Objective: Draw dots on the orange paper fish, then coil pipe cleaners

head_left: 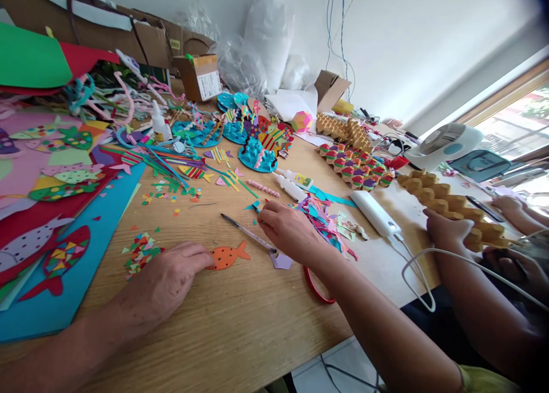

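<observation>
An orange paper fish with dark dots (227,256) lies flat on the wooden table. The closed fingertips of my left hand (178,270) pinch or press its head end. Farther right, my right hand (287,228) is closed just above the tabletop, with a small dark, teal-edged bit at its fingertips that is too small to name. A clear pen (246,231) lies between my hands, partly beside a lilac paper piece (281,260). Small colored paper scraps (143,251) are heaped beyond my left hand. Under my right forearm shows a red ring-shaped handle (316,287).
White glue bottles (291,187) and shredded colored paper (326,224) lie past my right hand. A white power bank (375,213) trails a cable. Decorated paper fish (64,255) cover sheets at left. At right, another person's hand (448,230) touches an egg carton (446,201).
</observation>
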